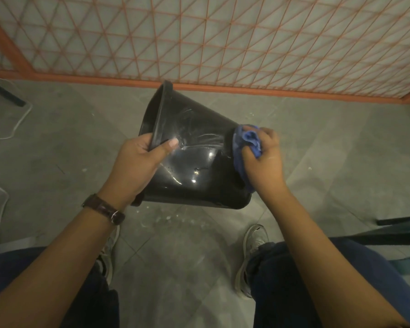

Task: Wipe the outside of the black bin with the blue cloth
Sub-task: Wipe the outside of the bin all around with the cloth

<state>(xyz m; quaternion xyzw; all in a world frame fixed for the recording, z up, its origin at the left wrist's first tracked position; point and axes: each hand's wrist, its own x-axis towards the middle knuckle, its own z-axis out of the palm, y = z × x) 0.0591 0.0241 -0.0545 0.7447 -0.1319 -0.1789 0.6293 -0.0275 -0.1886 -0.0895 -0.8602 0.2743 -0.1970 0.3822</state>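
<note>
The black bin (194, 162) is held on its side in the air above the floor, its open rim pointing left and its base pointing right. Wet streaks and shiny spots show on its wall. My left hand (140, 162) grips the rim, thumb on the outside wall and fingers inside. My right hand (263, 157) holds the bunched blue cloth (245, 147) pressed against the bin's base end. Part of the base is hidden behind the cloth and my right hand.
An orange mesh fence (223, 43) runs across the back with its rail (246, 89) just behind the bin. A white cable (0, 138) trails over the grey floor at left. My feet (253, 247) stand below the bin; dark bars (400, 221) jut in at right.
</note>
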